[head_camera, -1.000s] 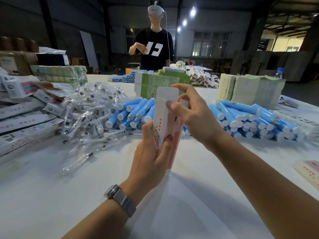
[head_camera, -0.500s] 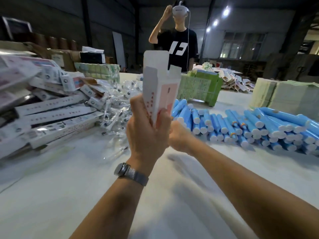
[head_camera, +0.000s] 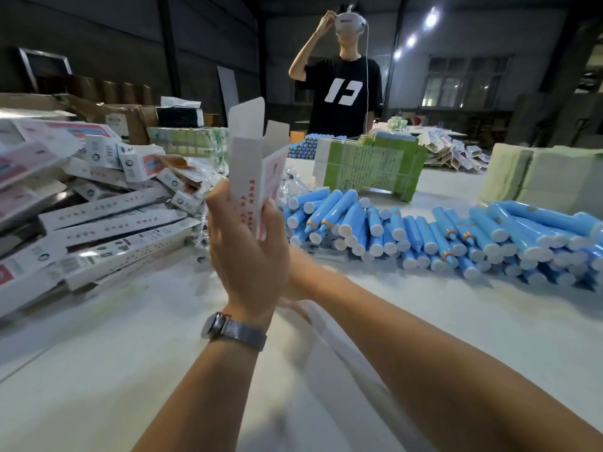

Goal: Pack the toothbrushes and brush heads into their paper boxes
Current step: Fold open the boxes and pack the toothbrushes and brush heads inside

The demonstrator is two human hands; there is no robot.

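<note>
Your left hand is gripping the lower part of a paper box, fingers and thumb curled round it, and you are holding it upright above the white table with its top flaps standing open. Your right hand is sitting low behind the left wrist, mostly hidden and blurred, so I cannot tell how its fingers are lying or whether they are holding anything. A metal-band watch is showing on your left wrist. Just beyond the box, blue toothbrush handles are lying heaped across the table to the right. To the left, filled boxes are lying piled, with bagged brush heads beside them. A person in a headset is standing across the table.
</note>
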